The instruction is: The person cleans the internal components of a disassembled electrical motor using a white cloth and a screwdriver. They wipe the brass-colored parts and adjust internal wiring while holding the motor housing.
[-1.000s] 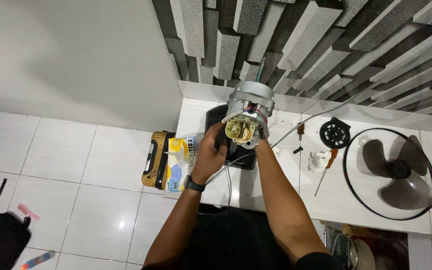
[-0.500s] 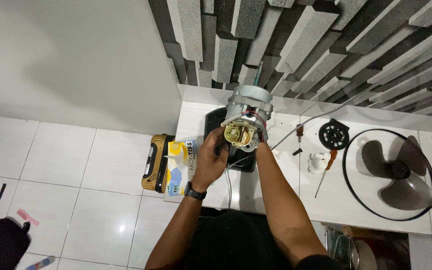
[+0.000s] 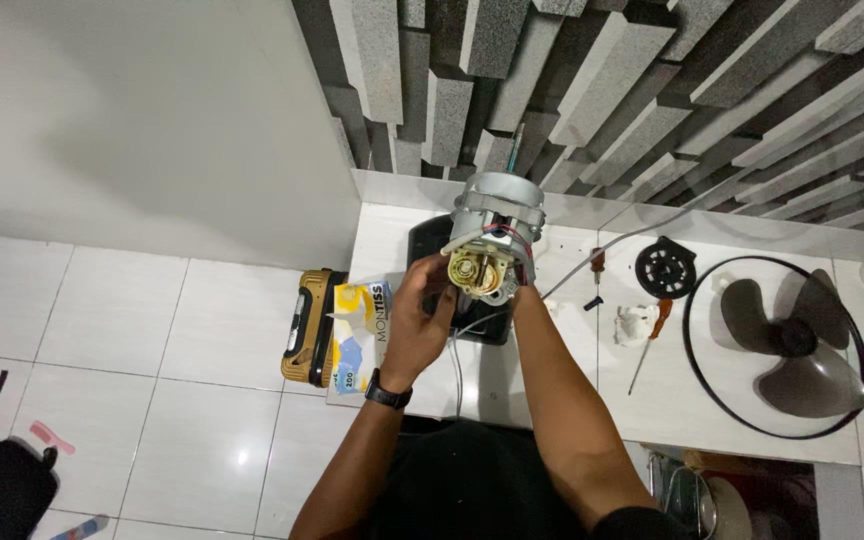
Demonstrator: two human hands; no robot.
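With our left hand (image 3: pixel 422 318) and right hand (image 3: pixel 519 296) clenched around the fan motor (image 3: pixel 492 235) at frame centre, its loose wires (image 3: pixel 467 325) could snag.

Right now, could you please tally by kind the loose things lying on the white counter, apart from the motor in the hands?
Grey three-bladed fan blade in its black wire ring: 1
Orange-handled screwdrivers: 2
Round black ribbed cap: 1
Small white plastic part: 1
Blue-and-yellow tissue pack: 1
Total: 6
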